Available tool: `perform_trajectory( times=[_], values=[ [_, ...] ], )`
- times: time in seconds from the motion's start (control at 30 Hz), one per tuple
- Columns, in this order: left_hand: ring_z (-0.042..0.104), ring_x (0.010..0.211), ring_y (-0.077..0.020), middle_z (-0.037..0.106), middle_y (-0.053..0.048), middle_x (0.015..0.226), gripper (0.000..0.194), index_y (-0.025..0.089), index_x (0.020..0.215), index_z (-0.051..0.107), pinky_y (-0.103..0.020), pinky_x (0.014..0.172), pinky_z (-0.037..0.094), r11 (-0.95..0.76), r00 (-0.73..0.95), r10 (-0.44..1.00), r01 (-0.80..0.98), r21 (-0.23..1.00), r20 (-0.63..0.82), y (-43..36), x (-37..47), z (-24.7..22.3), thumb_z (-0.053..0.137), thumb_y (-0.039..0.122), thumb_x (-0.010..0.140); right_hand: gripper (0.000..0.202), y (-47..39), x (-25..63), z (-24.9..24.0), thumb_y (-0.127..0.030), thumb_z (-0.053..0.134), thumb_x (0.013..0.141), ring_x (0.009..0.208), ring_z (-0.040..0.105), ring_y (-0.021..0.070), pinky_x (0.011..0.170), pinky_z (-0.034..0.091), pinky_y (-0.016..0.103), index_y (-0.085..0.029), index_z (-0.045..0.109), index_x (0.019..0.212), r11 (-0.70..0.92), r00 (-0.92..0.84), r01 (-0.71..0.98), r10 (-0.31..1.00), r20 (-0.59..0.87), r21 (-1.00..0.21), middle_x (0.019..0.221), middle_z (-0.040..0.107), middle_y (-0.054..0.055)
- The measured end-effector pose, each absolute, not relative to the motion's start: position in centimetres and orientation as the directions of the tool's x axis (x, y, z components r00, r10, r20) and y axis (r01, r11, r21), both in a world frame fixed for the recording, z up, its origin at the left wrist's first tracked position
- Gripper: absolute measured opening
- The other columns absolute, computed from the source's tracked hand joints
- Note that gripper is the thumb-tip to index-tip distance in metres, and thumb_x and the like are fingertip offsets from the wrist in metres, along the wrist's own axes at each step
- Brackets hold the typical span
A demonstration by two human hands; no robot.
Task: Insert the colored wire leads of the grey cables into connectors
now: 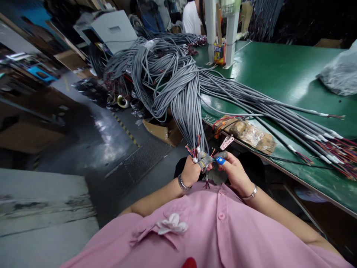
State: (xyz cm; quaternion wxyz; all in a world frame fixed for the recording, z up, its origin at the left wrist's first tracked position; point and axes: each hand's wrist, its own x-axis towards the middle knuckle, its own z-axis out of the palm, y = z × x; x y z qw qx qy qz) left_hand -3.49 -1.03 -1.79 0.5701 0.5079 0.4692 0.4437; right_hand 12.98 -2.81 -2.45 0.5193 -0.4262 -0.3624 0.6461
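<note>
My left hand is closed around the ends of several grey cables, with grey coverings on some of its fingers. Thin coloured wires fan out of the stripped cable ends beside its thumb. Close on the right, my right hand pinches at the thin wires of one cable end; a blue cover sits on its thumb and a grey cover on a finger. The exact wire between those fingertips is too small to make out. The cables hang down from a big heap at the table's edge.
More grey cables with white-banded ends lie across the green table. A taped block and a pink clip are at its near edge. White posts stand behind. A cardboard box sits on the floor, and a person is beyond the table.
</note>
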Motion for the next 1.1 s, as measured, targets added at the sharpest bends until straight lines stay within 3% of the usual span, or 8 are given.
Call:
perform_trajectory(
  times=[0.1, 0.2, 0.4, 0.67, 0.83, 0.97, 1.1],
  values=[
    [0.058, 0.051, -0.012, 0.066, -0.005, 0.058, 0.035, 0.013, 0.061, 0.067, -0.023, 0.048, 0.04, 0.092, 0.183, 0.979, -0.036, 0.995, -0.084, -1.0, -3.6, -1.6, 0.07, 0.044, 0.076, 0.028, -2.2, 13.4, -2.2, -0.039, 0.075, 0.074, 0.063, 0.051, 0.0111, 0.06, 0.041, 0.025, -0.022, 0.07, 0.095, -0.202, -0.094, -0.398, 0.979, -0.179, -0.895, 0.082, 0.066, 0.0],
    [0.057, 0.05, -0.0116, 0.066, -0.005, 0.057, 0.035, 0.013, 0.061, 0.067, -0.022, 0.047, 0.038, 0.095, 0.202, 0.976, -0.04, 0.995, -0.085, -0.9, -3.8, -1.6, 0.069, 0.044, 0.077, 0.027, -1.9, 13.5, -2.3, -0.038, 0.076, 0.074, 0.068, 0.054, 0.0126, 0.061, 0.042, 0.025, -0.021, 0.072, 0.095, -0.218, -0.137, -0.438, 0.975, -0.174, -0.872, 0.085, 0.067, 0.002],
    [0.055, 0.049, -0.011, 0.065, -0.006, 0.057, 0.036, 0.012, 0.06, 0.067, -0.023, 0.047, 0.037, 0.102, 0.258, 0.963, -0.073, 0.992, -0.08, -0.8, -4.3, -1.8, 0.07, 0.045, 0.076, 0.023, -1.7, 13.0, -2.5, -0.037, 0.08, 0.07, 0.069, 0.057, 0.0138, 0.068, 0.045, 0.028, -0.019, 0.07, 0.081, -0.277, -0.198, -0.531, 0.959, -0.201, -0.801, 0.077, 0.067, 0.001],
    [0.05, 0.047, -0.0098, 0.065, -0.006, 0.058, 0.035, 0.011, 0.062, 0.068, -0.024, 0.048, 0.038, 0.12, 0.399, 0.913, -0.054, 0.991, -0.088, -0.6, -4.9, -1.6, 0.073, 0.044, 0.073, 0.028, -1.6, 12.4, -2.0, -0.04, 0.083, 0.066, 0.056, 0.05, 0.0109, 0.062, 0.044, 0.027, -0.018, 0.066, 0.071, -0.362, -0.271, -0.602, 0.931, -0.244, -0.712, 0.061, 0.059, -0.002],
    [0.05, 0.048, -0.0098, 0.064, -0.004, 0.057, 0.032, 0.012, 0.065, 0.069, -0.023, 0.048, 0.038, 0.068, 0.338, 0.94, -0.055, 0.996, -0.046, -0.9, -4.7, -2.1, 0.071, 0.042, 0.076, 0.028, -2.2, 12.6, -2.6, -0.044, 0.075, 0.075, 0.061, 0.053, 0.0106, 0.062, 0.047, 0.026, -0.018, 0.068, 0.081, -0.376, -0.249, -0.629, 0.927, -0.281, -0.681, 0.072, 0.063, 0.0],
    [0.052, 0.049, -0.0098, 0.063, -0.003, 0.055, 0.032, 0.012, 0.064, 0.069, -0.023, 0.05, 0.041, 0.036, 0.292, 0.956, -0.028, 0.999, -0.026, -1.2, -4.4, -1.8, 0.072, 0.041, 0.076, 0.033, -2.9, 12.9, -2.7, -0.051, 0.069, 0.079, 0.061, 0.053, 0.0114, 0.062, 0.048, 0.027, -0.018, 0.07, 0.083, -0.376, -0.247, -0.602, 0.926, -0.284, -0.704, 0.071, 0.063, 0.001],
    [0.055, 0.051, -0.0108, 0.064, -0.004, 0.056, 0.03, 0.012, 0.063, 0.068, -0.022, 0.052, 0.043, 0.04, 0.309, 0.95, 0.03, 0.999, -0.048, -1.4, -4.0, -0.8, 0.074, 0.04, 0.074, 0.027, -3.1, 12.9, -2.0, -0.044, 0.075, 0.074, 0.063, 0.053, 0.0114, 0.062, 0.045, 0.026, -0.02, 0.07, 0.083, -0.288, -0.153, -0.512, 0.958, -0.244, -0.809, 0.074, 0.064, 0.0]
  ],
)
